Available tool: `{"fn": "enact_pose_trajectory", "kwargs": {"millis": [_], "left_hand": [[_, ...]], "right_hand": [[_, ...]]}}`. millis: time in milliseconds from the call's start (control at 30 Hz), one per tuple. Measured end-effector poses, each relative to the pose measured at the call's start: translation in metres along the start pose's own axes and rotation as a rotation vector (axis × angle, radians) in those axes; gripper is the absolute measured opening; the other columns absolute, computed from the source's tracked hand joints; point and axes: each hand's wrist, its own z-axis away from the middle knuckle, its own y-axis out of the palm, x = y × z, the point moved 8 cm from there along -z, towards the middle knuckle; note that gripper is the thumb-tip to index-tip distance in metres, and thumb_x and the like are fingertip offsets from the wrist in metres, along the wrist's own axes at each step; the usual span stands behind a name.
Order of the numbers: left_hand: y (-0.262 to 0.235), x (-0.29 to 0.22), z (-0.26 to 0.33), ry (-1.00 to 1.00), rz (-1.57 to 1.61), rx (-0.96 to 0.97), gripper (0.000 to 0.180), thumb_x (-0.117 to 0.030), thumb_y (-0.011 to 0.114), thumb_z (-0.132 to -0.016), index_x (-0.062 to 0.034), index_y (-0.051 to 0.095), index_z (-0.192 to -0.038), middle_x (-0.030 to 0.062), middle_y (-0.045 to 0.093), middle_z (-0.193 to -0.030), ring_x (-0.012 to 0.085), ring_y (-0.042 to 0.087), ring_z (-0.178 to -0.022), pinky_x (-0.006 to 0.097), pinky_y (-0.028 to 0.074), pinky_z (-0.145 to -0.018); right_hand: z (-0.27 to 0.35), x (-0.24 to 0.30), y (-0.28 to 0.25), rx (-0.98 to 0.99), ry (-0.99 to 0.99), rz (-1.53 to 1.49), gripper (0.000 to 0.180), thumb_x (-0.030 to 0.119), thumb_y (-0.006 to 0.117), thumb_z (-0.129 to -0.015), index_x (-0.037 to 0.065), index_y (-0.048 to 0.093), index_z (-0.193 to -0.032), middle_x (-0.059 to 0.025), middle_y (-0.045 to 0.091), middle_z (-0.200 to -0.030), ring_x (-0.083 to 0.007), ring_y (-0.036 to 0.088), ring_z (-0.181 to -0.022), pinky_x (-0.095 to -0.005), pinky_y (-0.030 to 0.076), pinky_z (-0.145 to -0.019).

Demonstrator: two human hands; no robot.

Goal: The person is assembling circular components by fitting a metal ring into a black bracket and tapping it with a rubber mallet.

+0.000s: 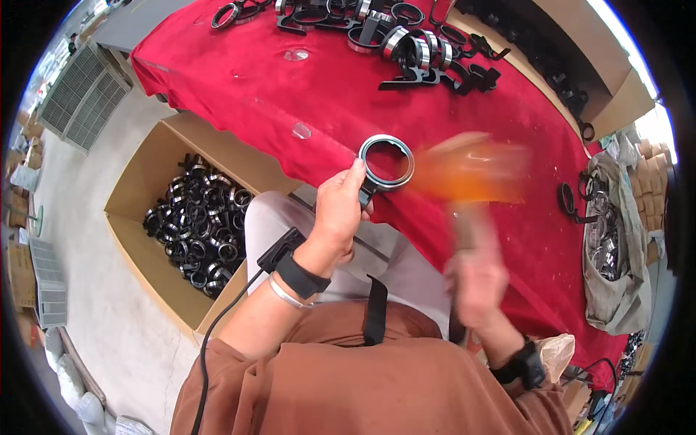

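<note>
My left hand [339, 208] grips the short black handle of a round ring part [388, 138], which has a silver metal rim and an open middle. The ring is held up over the front edge of the red-covered table [268, 101]. My right hand [478, 286] is closed around the handle of a mallet with an orange, see-through head [475, 170]. Motion smears both the mallet and this hand. The mallet head is just right of the ring; whether they touch, I cannot tell.
Several black and silver ring parts [417, 52] lie piled at the table's far side. A cardboard box [119, 199] full of similar rings stands on the floor at left. At right hangs a grey sack [631, 301] with more parts; another carton [627, 109] stands far right.
</note>
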Motion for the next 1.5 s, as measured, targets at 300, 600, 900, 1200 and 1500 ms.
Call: {"fn": "enact_pose_trajectory", "kwargs": {"millis": [300, 600, 900, 1200, 1500], "left_hand": [[-0.131, -0.037, 0.029, 0.262, -0.339, -0.289, 0.032, -0.029, 0.047, -0.091, -0.0032, 0.058, -0.075, 0.001, 0.05, -0.059, 0.009, 0.047, -0.047, 0.025, 0.035, -0.04], [-0.408, -0.075, 0.009, 0.291, -1.257, -0.716, 0.034, -0.031, 0.049, -0.089, 0.0005, 0.062, -0.089, 0.0108, 0.062, -0.083, 0.0239, 0.058, -0.081, 0.035, 0.045, -0.076], [0.082, -0.135, -0.037, 1.292, -1.575, -0.17, 0.042, -0.039, 0.068, -0.07, -0.0067, 0.059, -0.095, 0.0089, 0.059, -0.091, 0.0248, 0.056, -0.089, 0.038, 0.042, -0.077], [0.078, -0.142, -0.091, 0.809, -0.652, 0.194, 0.017, -0.017, 0.055, -0.085, 0.0, 0.06, -0.085, 0.0069, 0.06, -0.069, 0.0141, 0.059, -0.063, 0.028, 0.045, -0.055], [-0.025, -0.003, 0.004, 0.127, -0.097, 0.202, 0.026, -0.022, 0.049, -0.091, -0.003, 0.055, -0.074, 0.0015, 0.055, -0.067, 0.0069, 0.049, -0.063, 0.021, 0.04, -0.06]], "right_hand": [[-0.002, -0.019, -0.037, -0.044, 0.213, -0.329, 0.051, 0.017, 0.038, -0.093, 0.005, 0.023, -0.14, -0.0034, 0.05, -0.069, -0.0078, 0.046, -0.051, -0.0214, 0.042, -0.046], [-0.022, -0.036, -0.065, -0.142, 0.225, -0.39, 0.052, 0.023, 0.039, -0.093, 0.005, 0.022, -0.14, -0.0054, 0.05, -0.061, -0.0105, 0.047, -0.046, -0.0233, 0.041, -0.042], [-0.019, -0.054, -0.069, -0.183, 0.342, -0.42, 0.052, 0.025, 0.039, -0.094, 0.006, 0.022, -0.14, -0.006, 0.05, -0.059, -0.0118, 0.047, -0.043, -0.024, 0.042, -0.04], [-0.02, -0.039, -0.062, -0.117, 0.289, -0.389, 0.052, 0.024, 0.039, -0.093, 0.006, 0.024, -0.139, -0.0056, 0.051, -0.061, -0.0103, 0.048, -0.046, -0.0234, 0.042, -0.041], [-0.024, -0.02, -0.04, -0.068, 0.233, -0.304, 0.051, 0.017, 0.041, -0.092, 0.004, 0.024, -0.139, -0.0037, 0.051, -0.064, -0.0079, 0.046, -0.049, -0.0213, 0.041, -0.043]]}}
